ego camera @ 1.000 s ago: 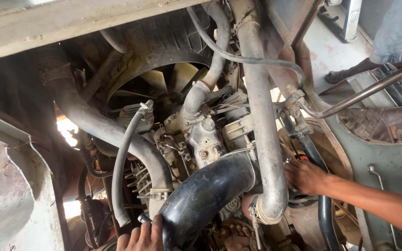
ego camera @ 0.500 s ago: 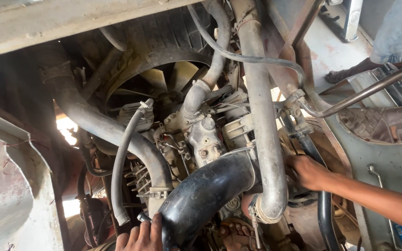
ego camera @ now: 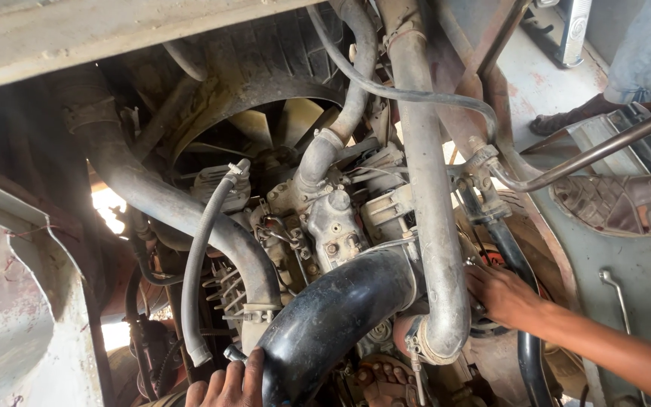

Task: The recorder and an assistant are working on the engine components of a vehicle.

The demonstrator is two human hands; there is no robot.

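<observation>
I look down into a dusty engine bay. My left hand, at the bottom edge, grips the lower end of a thick black rubber hose that curves up toward the engine block. My right hand reaches in from the right. Its fingertips press into the gap behind a big grey metal pipe, beside the clamp at the pipe's lower bend. The pipe hides those fingertips.
A fan sits in its shroud behind the engine. A thin grey hose hangs loose at the left, beside a thick grey hose. A spanner lies on the floor plate at the right. Another person's sandalled foot stands nearby.
My right hand has shifted slightly lower behind the grey pipe. My left hand stays on the black hose.
</observation>
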